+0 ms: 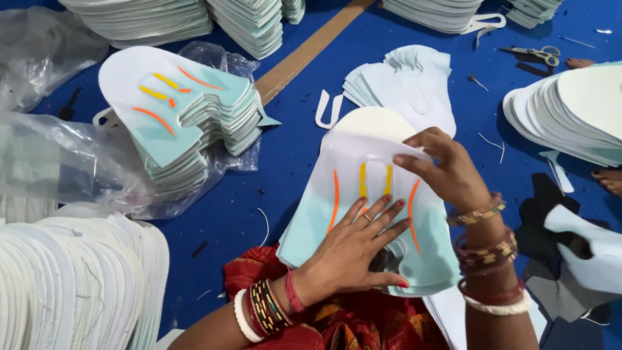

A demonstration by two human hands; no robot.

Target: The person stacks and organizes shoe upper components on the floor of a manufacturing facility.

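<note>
A pale blue and white cut shoe-upper piece (324,227) with orange and yellow stripes lies on my lap. My left hand (359,249) presses flat on its middle, fingers spread. My right hand (440,165) pinches the top edge of a thin white sheet (363,139) lying over the piece's upper end. Both wrists wear several bangles. A red patterned cloth (330,321) covers my lap below the piece.
A stack of the same striped pieces (188,116) sits on a plastic bag at left. White pieces are stacked at lower left (71,285), right (576,113) and along the top. Plain cut pieces (414,81) lie ahead. Scissors (538,53) rest on the blue floor (291,149).
</note>
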